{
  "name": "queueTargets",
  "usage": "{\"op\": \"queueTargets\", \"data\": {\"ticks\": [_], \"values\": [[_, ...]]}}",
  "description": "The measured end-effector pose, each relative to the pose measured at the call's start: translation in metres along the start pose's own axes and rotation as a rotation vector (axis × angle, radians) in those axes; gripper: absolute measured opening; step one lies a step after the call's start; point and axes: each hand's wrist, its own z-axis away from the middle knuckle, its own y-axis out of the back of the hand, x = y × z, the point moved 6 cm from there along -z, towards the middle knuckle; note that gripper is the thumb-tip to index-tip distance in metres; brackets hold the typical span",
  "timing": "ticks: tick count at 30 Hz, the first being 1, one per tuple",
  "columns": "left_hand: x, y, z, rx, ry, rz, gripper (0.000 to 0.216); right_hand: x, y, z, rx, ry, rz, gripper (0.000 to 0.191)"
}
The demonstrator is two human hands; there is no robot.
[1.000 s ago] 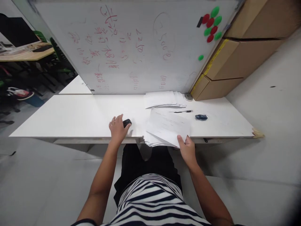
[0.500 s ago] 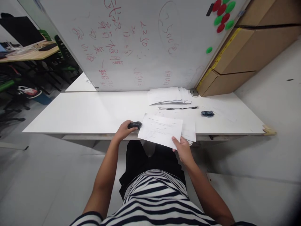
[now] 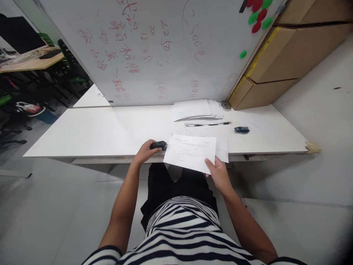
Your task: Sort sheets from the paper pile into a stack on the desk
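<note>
My left hand [image 3: 145, 151] is closed around a small black stapler [image 3: 158, 145] at the front edge of the white table [image 3: 91, 132]. My right hand [image 3: 218, 173] pinches the lower right corner of a printed sheet of paper [image 3: 190, 152], held just above a low stack of sheets [image 3: 222, 149] at the table's edge. The stapler sits at the sheet's left corner.
A second paper stack [image 3: 195, 109] lies at the back by the whiteboard [image 3: 154, 48]. A black pen [image 3: 207, 124] and a small dark object [image 3: 242, 129] lie right of centre. Cardboard boxes [image 3: 278, 62] stand at the right. Desks and chairs fill the far left.
My left hand closed on the stapler and slid it right toward the paper. My right hand lifted one sheet off the stack and brought it left, flattened, beside the stapler.
</note>
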Motion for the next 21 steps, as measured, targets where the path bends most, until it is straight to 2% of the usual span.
{"op": "queueTargets", "data": {"ticks": [11, 21], "values": [[-0.002, -0.005, -0.003, -0.017, -0.023, -0.09, 0.036, 0.007, -0.007, -0.003, -0.073, -0.017, 0.004, 0.045], [-0.003, -0.005, -0.004, -0.01, -0.02, -0.07, 0.035, -0.009, 0.001, 0.011, 0.011, 0.063, 0.15, 0.039]]}}
